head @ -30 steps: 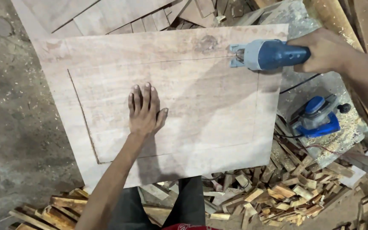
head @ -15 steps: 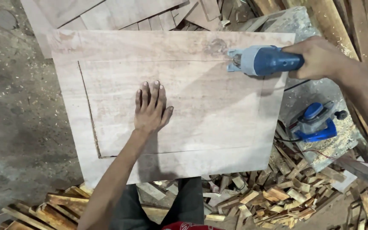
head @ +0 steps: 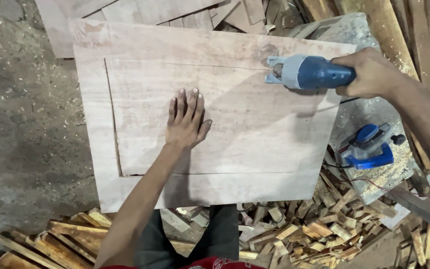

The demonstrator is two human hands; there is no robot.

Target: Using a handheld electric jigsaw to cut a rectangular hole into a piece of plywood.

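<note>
A large pale plywood board (head: pixel 255 149) lies flat in front of me, with a thin cut line tracing a rectangle along its left, top and bottom. My left hand (head: pixel 185 122) rests flat on the board's middle, fingers together and pointing away. My right hand (head: pixel 372 74) grips the blue body of a handheld jigsaw (head: pixel 307 72), whose grey nose sits on the cut line near the board's upper right, beside a dark knot.
A second blue power tool (head: pixel 369 147) lies on a sawdust-covered surface right of the board. Heaps of short wood offcuts (head: pixel 314 229) lie below and to the right. Planks (head: pixel 175 10) are stacked at the top. Dusty concrete floor (head: pixel 21 114) at left.
The view has drifted, so the board sits further right and lower in the frame. The left hand stays flat on the board, and the jigsaw stays near the knot on the upper cut line.
</note>
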